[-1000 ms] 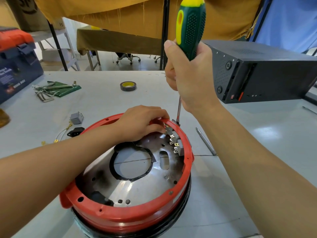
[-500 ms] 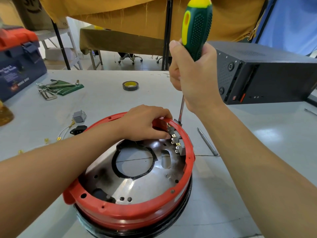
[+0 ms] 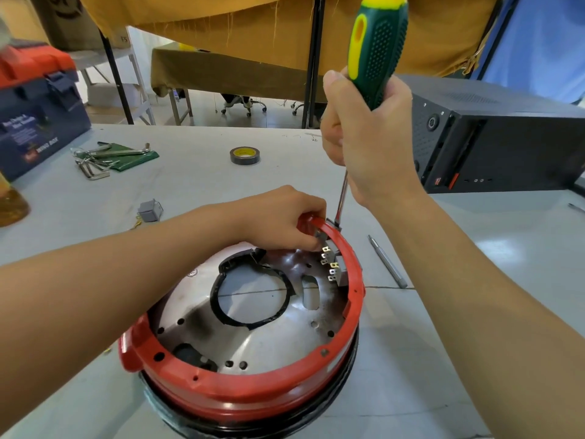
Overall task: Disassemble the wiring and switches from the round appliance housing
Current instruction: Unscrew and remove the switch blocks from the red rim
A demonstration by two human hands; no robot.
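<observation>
- The grey worktable (image 3: 196,191) carries everything, and the round appliance housing (image 3: 247,391) sits on it at the near edge, open side up. I read that as keeping the inner rim wall within reach of both my hands.
- The housing's red rim (image 3: 354,299) rides on a black base ring, with a bare metal plate (image 3: 253,343) inside that has a large round hole. No wires show inside, so I judge the wiring is mostly out.
- My right hand (image 3: 370,144) is wrapped tight around the green and yellow screwdriver (image 3: 376,55), held nearly upright. The shaft runs down to the far rim just outside the switch block, I suppose to pry or unscrew its mount.
- My left hand (image 3: 281,217) curls over the far rim, fingertips pinching the inner end of the switch block (image 3: 335,267), likely to steady it against the tool.
- That block remains seated against the inside of the rim, brass terminals pointing inward.
- A loose grey relay-like part (image 3: 150,211) lies well apart on the left, apparently already removed.
- A slim metal bit or pen tool (image 3: 387,261) lies just right of the housing.
</observation>
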